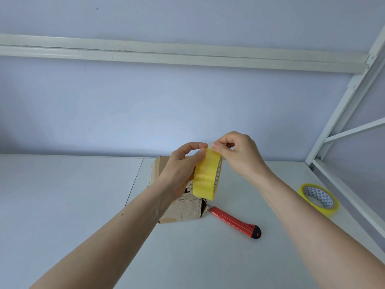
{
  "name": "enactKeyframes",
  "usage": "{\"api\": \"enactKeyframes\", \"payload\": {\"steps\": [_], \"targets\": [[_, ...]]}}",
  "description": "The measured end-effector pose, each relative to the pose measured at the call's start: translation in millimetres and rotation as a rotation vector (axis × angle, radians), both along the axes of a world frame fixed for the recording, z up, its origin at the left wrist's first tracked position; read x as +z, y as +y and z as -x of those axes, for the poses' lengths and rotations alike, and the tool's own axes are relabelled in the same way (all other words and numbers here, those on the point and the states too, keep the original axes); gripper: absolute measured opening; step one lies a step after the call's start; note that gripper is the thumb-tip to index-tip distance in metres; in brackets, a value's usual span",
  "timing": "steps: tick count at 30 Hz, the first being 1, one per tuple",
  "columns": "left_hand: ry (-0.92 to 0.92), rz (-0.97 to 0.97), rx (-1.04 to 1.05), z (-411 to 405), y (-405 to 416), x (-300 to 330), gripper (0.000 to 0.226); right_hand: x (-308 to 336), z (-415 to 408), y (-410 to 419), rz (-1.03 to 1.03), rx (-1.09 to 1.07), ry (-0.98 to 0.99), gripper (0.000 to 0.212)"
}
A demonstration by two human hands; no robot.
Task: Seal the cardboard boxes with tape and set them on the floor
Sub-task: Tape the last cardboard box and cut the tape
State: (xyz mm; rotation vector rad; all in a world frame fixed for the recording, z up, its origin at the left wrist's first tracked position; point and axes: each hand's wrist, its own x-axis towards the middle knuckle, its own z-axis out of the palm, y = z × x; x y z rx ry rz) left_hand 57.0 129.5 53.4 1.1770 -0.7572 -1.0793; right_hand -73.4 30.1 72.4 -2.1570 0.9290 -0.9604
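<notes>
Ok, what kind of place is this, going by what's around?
Probably a plain packing or work bench indoors: a white table against a bare wall, a white metal rack frame at the right, with tape rolls, a box cutter and a cardboard box.

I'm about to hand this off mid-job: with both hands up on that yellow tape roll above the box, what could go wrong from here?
1. The right hand only picks at the top edge of the tape roll; the end may tear or re-stick.
2. The left hand holds the roll over the cardboard box, whose torn near end may seal poorly.
3. The red utility knife lies beside the box, below the forearms; whether its blade is out is hidden.
</notes>
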Motion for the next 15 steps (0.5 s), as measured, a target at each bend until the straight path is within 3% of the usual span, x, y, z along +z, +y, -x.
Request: {"api": "enactKeyframes", "payload": {"steps": [3,5,11,15], "targets": [[-0.015,-0.003,-0.042,2,5,-1,0.056,4,-2,-3,0.026,-0.028,0.040,0.014],[-0.066,-0.020,-0.062,6,9,-2,0.072,7,-3,-5,0.061,-0.017,0.059,0.015],[-0.068,-0.082,-0.055,19,19,-1,0.049,23,-11,-7,0.030,-0.030,-0.029,0.016],[0.041,-0.081,-0.103,27,31,-4,0.046,18,-14,-6,-0.064,0.019,0.074,0.018]]}}
